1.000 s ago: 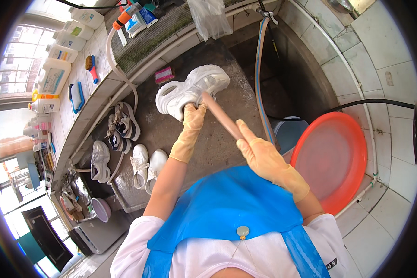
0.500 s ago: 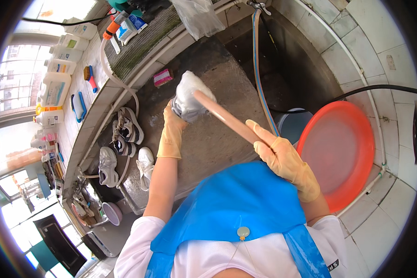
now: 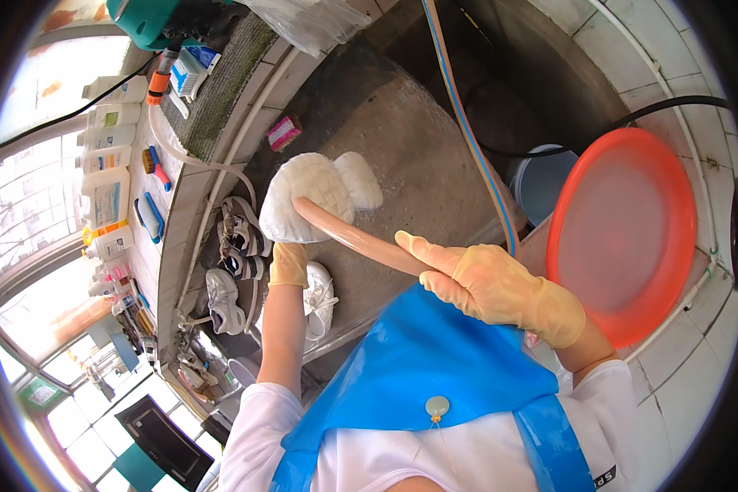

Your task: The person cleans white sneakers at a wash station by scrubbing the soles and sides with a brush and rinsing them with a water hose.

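My left hand (image 3: 289,264), in a yellow rubber glove, holds up a shoe (image 3: 307,193) whose white, textured sole faces me. The fingers are hidden behind the shoe. My right hand (image 3: 508,287), gloved alike, is closed around a pinkish-tan hose (image 3: 361,242). The hose's open end meets the broad front part of the sole. Underneath is a wet dark stone slab (image 3: 435,156). Close to my left wrist stands a white laced shoe (image 3: 320,302).
Dark-and-white sneakers (image 3: 242,230) and a pale sneaker (image 3: 224,302) stand at the slab's left. A pink-and-white brush (image 3: 284,133) lies farther back. At right are a red basin (image 3: 623,238), a grey-blue bucket (image 3: 545,184) and a blue-striped hose (image 3: 467,131). Brushes and bottles line the left ledge.
The shoe in my left hand has turned so its sole faces me, and has come nearer. The hose end has moved left and down with it. My view has shifted.
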